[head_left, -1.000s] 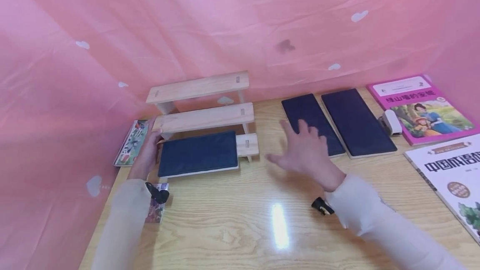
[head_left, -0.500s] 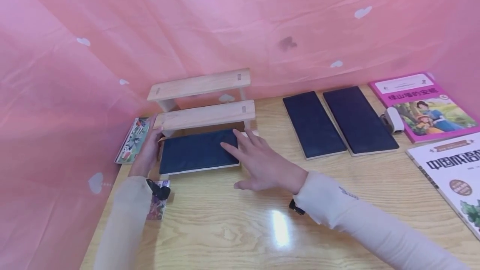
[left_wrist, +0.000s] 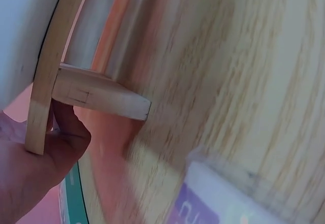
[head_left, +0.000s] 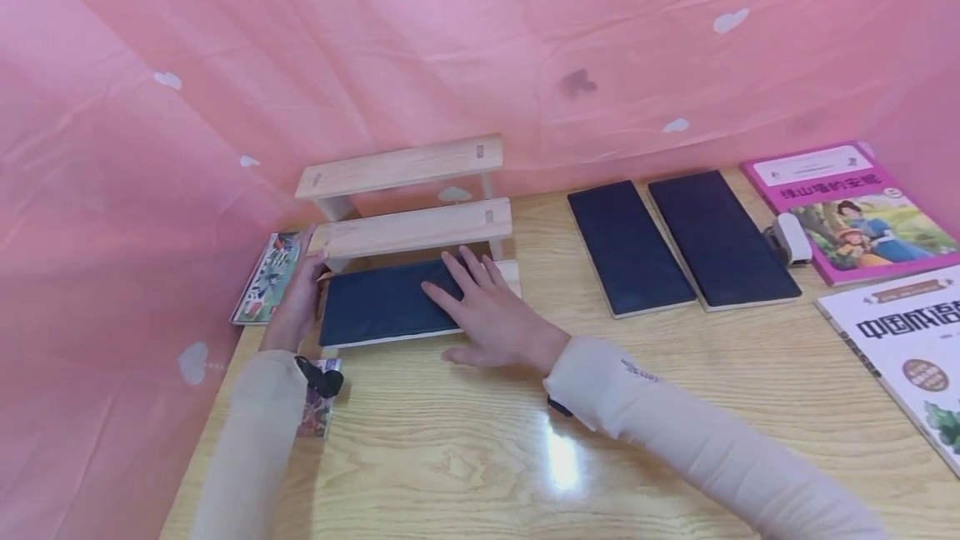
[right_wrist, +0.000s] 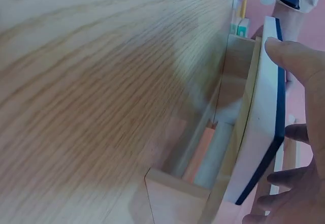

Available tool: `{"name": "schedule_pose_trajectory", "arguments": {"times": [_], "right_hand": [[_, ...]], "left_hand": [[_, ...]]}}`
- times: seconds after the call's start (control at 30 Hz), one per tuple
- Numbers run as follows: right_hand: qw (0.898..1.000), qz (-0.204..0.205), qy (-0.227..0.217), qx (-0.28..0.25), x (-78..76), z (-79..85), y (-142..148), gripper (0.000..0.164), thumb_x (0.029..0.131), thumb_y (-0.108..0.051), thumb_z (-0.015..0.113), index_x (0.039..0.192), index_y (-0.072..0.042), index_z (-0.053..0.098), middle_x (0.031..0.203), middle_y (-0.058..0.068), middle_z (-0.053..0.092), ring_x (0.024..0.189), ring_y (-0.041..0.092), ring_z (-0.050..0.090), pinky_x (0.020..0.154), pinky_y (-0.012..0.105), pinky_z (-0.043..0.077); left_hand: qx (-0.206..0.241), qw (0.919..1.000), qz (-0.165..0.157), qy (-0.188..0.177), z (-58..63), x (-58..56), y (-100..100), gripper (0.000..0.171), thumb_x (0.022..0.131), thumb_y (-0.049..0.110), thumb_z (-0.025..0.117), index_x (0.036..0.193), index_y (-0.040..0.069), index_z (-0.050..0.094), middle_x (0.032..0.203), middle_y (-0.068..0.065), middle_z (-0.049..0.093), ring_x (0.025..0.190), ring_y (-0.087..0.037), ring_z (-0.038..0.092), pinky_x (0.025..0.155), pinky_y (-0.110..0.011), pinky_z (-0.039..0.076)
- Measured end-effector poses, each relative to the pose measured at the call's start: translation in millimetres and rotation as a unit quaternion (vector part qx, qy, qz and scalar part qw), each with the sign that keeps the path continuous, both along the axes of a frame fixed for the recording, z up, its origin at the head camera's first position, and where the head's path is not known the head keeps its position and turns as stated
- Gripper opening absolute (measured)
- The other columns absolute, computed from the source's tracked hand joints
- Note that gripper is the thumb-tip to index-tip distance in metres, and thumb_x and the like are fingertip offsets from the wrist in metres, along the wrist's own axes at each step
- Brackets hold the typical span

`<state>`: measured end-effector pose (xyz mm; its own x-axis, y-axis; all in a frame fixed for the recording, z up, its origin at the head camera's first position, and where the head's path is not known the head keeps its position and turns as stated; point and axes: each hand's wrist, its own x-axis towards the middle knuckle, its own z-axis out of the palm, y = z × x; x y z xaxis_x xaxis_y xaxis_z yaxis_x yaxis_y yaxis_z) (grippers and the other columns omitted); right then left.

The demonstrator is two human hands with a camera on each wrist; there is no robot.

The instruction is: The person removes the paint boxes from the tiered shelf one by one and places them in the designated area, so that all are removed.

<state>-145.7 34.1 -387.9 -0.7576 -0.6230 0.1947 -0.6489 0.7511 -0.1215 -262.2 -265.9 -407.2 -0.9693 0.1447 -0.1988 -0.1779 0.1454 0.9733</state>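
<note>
A three-step wooden stand stands at the back left of the table. On its lowest step lies a dark blue rectangular pad, whose pale front side shows in the right wrist view. My left hand grips the left end of that step; in the left wrist view the wood passes between thumb and fingers. My right hand lies over the pad's right part with its fingers spread and straight on top. Its thumb is stretched out at the front edge; whether it presses there I cannot tell.
Two more dark blue pads lie flat right of the stand. Farther right are a small white and black object, a pink-bordered book and a white book. Colourful books sit left; a purple packet lies beneath the left wrist.
My right hand has come leftward from near the two loose pads onto the pad on the lowest step. The left hand keeps its grip on the step's left end.
</note>
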Motion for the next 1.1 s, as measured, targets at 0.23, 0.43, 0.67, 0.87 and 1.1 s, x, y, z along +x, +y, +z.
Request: {"name": "schedule_pose_trajectory", "arguments": {"times": [0.23, 0.43, 0.67, 0.87, 1.1], "right_hand": [[0.998, -0.029, 0.01, 0.055, -14.4, -1.5, -12, 0.087, 0.072, -0.067, 0.052, 0.141, -0.019, 0.029, 0.146, 0.022, 0.01, 0.132, 0.043, 0.008, 0.101, 0.059, 0.013], [0.996, -0.023, -0.031, 0.078, -26.3, -0.4, -19, 0.09, 0.071, -0.072, 0.047, 0.142, -0.021, 0.026, 0.146, 0.021, 0.014, 0.132, 0.04, 0.014, 0.099, 0.06, 0.014], [0.996, -0.02, -0.054, 0.07, -33.8, -3.9, -19, 0.088, 0.071, -0.072, 0.046, 0.141, -0.024, 0.025, 0.141, 0.019, 0.024, 0.128, 0.037, 0.024, 0.097, 0.056, 0.023], [0.997, -0.022, -0.04, 0.057, -34.2, -6.5, -18, 0.085, 0.072, -0.071, 0.046, 0.14, -0.023, 0.028, 0.137, 0.018, 0.027, 0.121, 0.035, 0.027, 0.093, 0.054, 0.029], [0.998, -0.025, -0.032, 0.039, -33.4, -7.6, -22, 0.086, 0.07, -0.07, 0.049, 0.139, -0.022, 0.03, 0.134, 0.018, 0.029, 0.119, 0.034, 0.028, 0.091, 0.053, 0.029]], "left_hand": [[0.002, 1.0, 0.006, -0.004, 1.0, 0.4, 1, 0.059, 0.091, 0.044, 0.04, 0.137, 0.054, 0.005, 0.151, -0.003, -0.001, 0.135, -0.026, 0.008, 0.105, -0.049, -0.004], [0.0, 0.9999, 0.01, -0.004, 1.4, 1.9, 0, 0.058, 0.09, 0.045, 0.04, 0.135, 0.057, 0.006, 0.151, -0.001, -0.002, 0.136, -0.024, 0.005, 0.105, -0.048, -0.006], [0.014, 0.9999, 0.005, 0.007, -0.2, 2.4, 1, 0.057, 0.091, 0.041, 0.039, 0.137, 0.053, 0.007, 0.15, -0.004, 0.001, 0.134, -0.024, 0.011, 0.106, -0.046, 0.0], [0.009, 0.9999, 0.007, -0.002, 0.6, 2.9, 3, 0.057, 0.091, 0.043, 0.038, 0.136, 0.055, 0.006, 0.151, -0.003, 0.0, 0.135, -0.024, 0.009, 0.106, -0.046, -0.002], [0.004, 0.9999, 0.012, 0.001, 2.7, 4.0, 1, 0.055, 0.092, 0.044, 0.038, 0.135, 0.057, 0.007, 0.151, -0.003, 0.002, 0.134, -0.023, 0.011, 0.107, -0.045, 0.0]]}}
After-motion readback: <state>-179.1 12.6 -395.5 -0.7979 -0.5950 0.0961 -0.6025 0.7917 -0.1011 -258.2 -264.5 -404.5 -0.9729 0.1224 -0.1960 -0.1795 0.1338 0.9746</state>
